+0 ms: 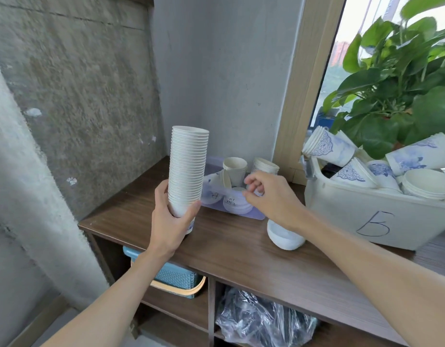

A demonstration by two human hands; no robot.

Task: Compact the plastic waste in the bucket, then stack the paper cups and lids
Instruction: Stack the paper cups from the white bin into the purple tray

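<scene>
Left hand (pixel 170 219) wrapped around the base of a tall cup stack (pixel 187 169), held upright at the shelf top's (pixel 241 249) left end, near its front edge. Right hand (pixel 271 196) loosely open, holding nothing, fingers curled over a clear tray (pixel 251 216) toward the back edge. In the tray: loose cups (pixel 235 169), upright and tipped. One bowl (pixel 285 237) upside down on the wood just right of the tray's front corner. At the right end, a bin (pixel 371 219) marked with a hand-drawn letter, heaped with printed cups.
</scene>
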